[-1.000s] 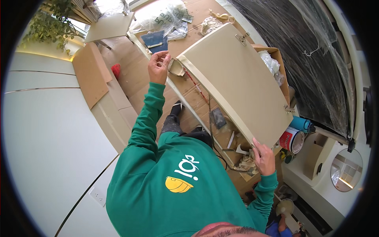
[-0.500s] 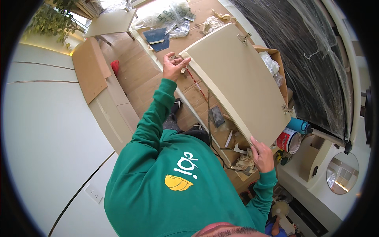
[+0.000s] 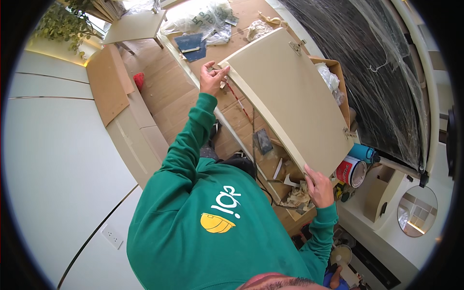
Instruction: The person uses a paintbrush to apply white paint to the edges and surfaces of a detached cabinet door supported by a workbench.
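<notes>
A beige cabinet door (image 3: 290,96) is tilted in front of me, with two metal hinges, one hinge (image 3: 298,46) at the far end and another hinge (image 3: 349,133) at the near right. My left hand (image 3: 212,79) is at its far left corner, fingers bent and fingertips against the edge. At the near corner my right hand (image 3: 319,188) grips the same long edge, with the thumb along it and the other fingers partly hidden. Below that edge are a red-and-white striped strip (image 3: 238,101) and a dark grey block (image 3: 263,141).
Behind the door stands a cardboard box (image 3: 340,82) with plastic inside. A paint can (image 3: 351,172) and a blue bottle (image 3: 362,153) are beside its near right corner. Crumpled paper (image 3: 297,197) lies below. A plastic-wrapped dark panel (image 3: 367,72) rises at the right.
The door and both hands have shifted very slightly left in the picture, as has the room around them. My hold on the door looks the same.
</notes>
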The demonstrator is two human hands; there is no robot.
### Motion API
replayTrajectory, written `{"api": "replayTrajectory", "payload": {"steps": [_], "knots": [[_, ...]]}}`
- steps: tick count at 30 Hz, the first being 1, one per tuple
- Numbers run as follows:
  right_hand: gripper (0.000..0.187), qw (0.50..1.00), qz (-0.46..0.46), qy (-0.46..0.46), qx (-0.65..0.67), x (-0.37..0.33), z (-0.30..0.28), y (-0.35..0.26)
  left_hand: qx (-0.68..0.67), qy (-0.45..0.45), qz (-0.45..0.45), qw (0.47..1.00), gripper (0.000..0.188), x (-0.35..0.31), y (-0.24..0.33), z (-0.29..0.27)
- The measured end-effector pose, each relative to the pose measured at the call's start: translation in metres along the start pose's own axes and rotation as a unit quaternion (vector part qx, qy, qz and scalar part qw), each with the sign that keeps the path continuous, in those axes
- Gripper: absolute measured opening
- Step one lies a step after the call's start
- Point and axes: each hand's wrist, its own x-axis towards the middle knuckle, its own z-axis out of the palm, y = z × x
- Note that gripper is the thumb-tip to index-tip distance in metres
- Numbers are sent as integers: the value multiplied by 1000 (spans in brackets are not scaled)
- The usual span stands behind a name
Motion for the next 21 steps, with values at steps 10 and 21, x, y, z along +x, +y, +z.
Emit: {"api": "replayTrajectory", "payload": {"steps": [10, 21], "knots": [[35, 1000, 10, 0, -3, 2, -1, -2, -16, 1, -1, 1000, 72, 6, -3, 0], [35, 1000, -11, 5, -18, 1, 3, 4, -5, -43, -30, 999, 76, 10, -2, -14]]}}
